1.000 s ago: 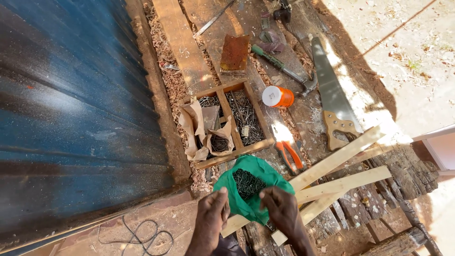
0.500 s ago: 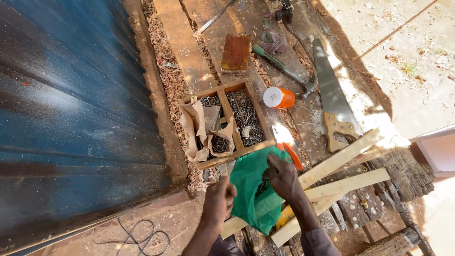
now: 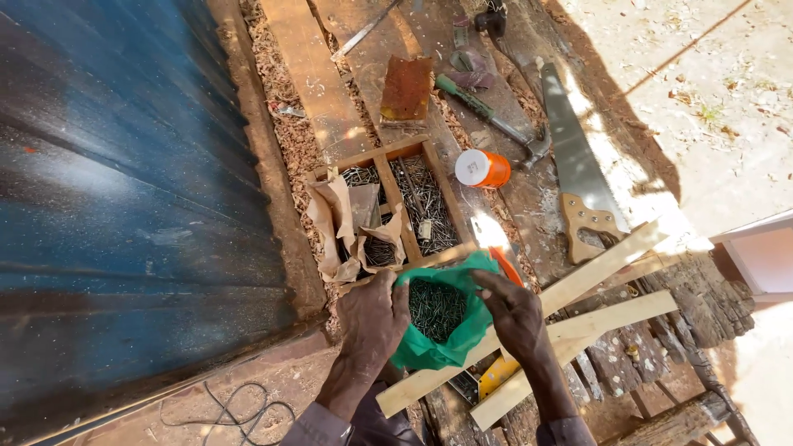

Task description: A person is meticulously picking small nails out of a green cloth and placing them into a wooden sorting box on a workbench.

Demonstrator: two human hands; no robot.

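The green bag [image 3: 438, 330], soft and crumpled, is held mouth up over the slats [image 3: 578, 306] by the tray [image 3: 396, 211], its rim pinched by the left hand [image 3: 372, 318] and right hand [image 3: 516, 314], with dark nails [image 3: 436, 307] seen inside.

A green plastic bag [image 3: 429, 351], crumpled and soft, is held with its mouth spread wide open and facing up. Inside lies a dark heap of small nails [image 3: 436, 307], at six o'clock in view.
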